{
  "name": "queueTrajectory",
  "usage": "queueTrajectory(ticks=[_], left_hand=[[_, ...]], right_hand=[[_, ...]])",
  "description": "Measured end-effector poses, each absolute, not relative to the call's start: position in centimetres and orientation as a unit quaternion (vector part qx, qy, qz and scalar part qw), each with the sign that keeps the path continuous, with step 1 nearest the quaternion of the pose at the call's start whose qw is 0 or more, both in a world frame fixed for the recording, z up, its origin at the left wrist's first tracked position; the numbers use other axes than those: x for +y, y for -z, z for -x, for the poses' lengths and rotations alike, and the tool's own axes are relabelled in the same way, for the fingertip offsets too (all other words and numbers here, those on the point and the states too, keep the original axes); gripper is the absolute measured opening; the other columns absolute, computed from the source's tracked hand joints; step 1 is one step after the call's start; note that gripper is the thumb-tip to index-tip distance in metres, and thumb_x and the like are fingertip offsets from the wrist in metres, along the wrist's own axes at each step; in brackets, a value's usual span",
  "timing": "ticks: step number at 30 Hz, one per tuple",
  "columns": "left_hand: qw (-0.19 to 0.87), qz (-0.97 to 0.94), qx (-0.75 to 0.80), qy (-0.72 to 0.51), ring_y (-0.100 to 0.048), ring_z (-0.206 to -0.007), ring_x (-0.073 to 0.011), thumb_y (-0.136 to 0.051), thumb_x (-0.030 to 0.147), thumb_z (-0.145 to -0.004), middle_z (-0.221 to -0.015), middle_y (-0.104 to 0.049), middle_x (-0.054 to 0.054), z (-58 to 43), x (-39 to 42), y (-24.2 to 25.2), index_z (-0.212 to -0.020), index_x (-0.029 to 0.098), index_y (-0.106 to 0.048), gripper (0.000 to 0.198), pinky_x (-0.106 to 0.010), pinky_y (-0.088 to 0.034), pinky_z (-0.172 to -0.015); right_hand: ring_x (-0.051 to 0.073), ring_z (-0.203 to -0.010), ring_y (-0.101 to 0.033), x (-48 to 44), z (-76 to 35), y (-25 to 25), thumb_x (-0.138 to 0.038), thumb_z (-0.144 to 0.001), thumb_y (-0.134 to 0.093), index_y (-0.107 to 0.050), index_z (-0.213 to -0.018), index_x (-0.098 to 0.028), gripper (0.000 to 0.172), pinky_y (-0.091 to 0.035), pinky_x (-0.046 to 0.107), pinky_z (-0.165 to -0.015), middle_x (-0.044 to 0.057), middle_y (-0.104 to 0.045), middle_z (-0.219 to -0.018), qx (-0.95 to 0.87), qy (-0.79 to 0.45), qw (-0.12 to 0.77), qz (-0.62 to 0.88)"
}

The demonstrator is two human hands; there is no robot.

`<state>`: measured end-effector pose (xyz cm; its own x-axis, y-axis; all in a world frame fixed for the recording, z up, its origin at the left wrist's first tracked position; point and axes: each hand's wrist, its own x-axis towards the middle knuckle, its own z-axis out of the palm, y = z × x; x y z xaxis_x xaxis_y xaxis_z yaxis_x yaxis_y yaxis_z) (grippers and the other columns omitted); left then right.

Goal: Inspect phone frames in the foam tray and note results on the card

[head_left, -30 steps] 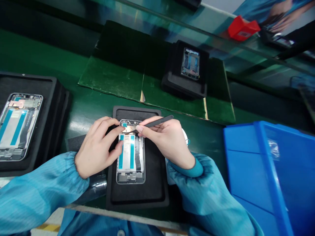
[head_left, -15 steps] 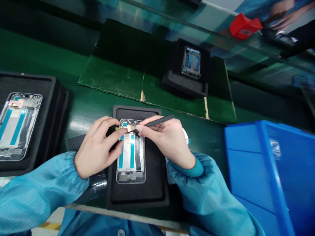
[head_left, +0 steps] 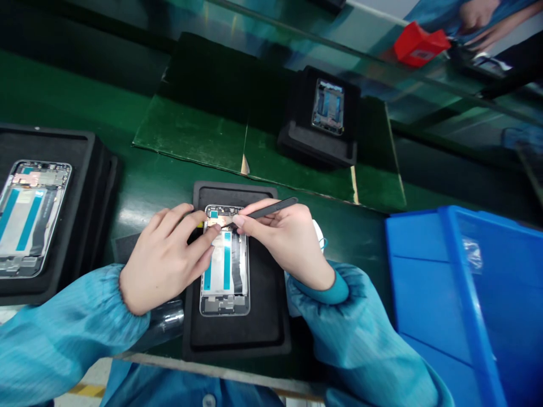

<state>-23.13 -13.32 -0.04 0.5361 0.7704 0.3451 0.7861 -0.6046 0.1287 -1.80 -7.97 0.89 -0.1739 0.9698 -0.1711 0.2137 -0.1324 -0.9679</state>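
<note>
The open phone frame (head_left: 224, 265) lies face-down in the recess of a black foam tray (head_left: 237, 333) right in front of the person, and every place below is told from that frame. The right hand (head_left: 288, 243) is closed around black tweezers (head_left: 271, 209) in a pen grip, the tips down at the frame's top end, near the small gold-coloured part there. What the tips pinch, if anything, is too small to tell. The left hand (head_left: 165, 260) rests along the frame's left edge, forefinger stretched to the same top corner and thumb against the side, fingers loosely curled and holding nothing but the frame itself.

To my eye the work goes best if that left forefinger pins the frame so it cannot rock in the foam, while the tweezers stay low and shallow, pressing lightly so the tips do not skid across the board.

Left of the frame sits another phone frame (head_left: 29, 217) in its own tray; beyond the frame's top end, a third (head_left: 327, 107) on a black block. A blue plastic bin (head_left: 466, 294) stands to the right.
</note>
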Motion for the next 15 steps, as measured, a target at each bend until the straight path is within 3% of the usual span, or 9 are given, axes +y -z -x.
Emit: queueTrajectory(ticks=[6, 10, 13, 15], left_hand=[[0.071, 0.898, -0.427, 0.082, -0.059, -0.117, -0.0376, -0.056, 0.020, -0.094, -0.129, -0.066, -0.015, 22.7, -13.8, -1.3, -0.130, 0.014, -0.065, 0.038, -0.053, -0.050, -0.092], [0.034, 0.871, -0.471, 0.135, -0.062, -0.112, -0.0356, -0.053, 0.031, -0.098, -0.132, -0.065, -0.015, 23.6, -13.6, -1.6, -0.133, 0.015, -0.061, 0.040, -0.051, -0.051, -0.088], [-0.022, 0.797, -0.568, 0.203, -0.067, -0.104, -0.0307, -0.052, 0.036, -0.099, -0.118, -0.069, -0.014, 24.7, -14.1, -2.0, -0.130, 0.012, -0.060, 0.041, -0.043, -0.053, -0.085], [-0.114, 0.762, -0.610, 0.183, -0.070, -0.093, -0.0257, -0.050, 0.042, -0.099, -0.102, -0.072, -0.008, 25.2, -15.0, -2.2, -0.124, 0.015, -0.063, 0.038, -0.038, -0.054, -0.078]], right_hand=[[0.019, -0.066, -0.073, -8.1, 1.0, -1.6, -0.037, -0.073, -0.088, -0.075, -0.082, -0.018, 0.025, -0.063, 0.033, -0.066, 0.004, -0.076, -0.074, -0.531, -0.500, 0.399, 0.557], [0.020, -0.068, -0.073, -9.1, -0.8, -2.1, -0.036, -0.076, -0.086, -0.075, -0.085, -0.020, 0.022, -0.063, 0.035, -0.069, 0.003, -0.074, -0.073, -0.503, -0.449, 0.444, 0.590], [0.019, -0.070, -0.073, -10.7, -2.5, -1.8, -0.037, -0.076, -0.086, -0.074, -0.085, -0.021, 0.021, -0.061, 0.033, -0.069, 0.003, -0.074, -0.079, -0.451, -0.445, 0.480, 0.606], [0.015, -0.063, -0.069, -12.2, -3.7, -1.4, -0.038, -0.078, -0.083, -0.075, -0.087, -0.021, 0.022, -0.058, 0.028, -0.062, 0.001, -0.072, -0.076, -0.412, -0.462, 0.489, 0.614]])
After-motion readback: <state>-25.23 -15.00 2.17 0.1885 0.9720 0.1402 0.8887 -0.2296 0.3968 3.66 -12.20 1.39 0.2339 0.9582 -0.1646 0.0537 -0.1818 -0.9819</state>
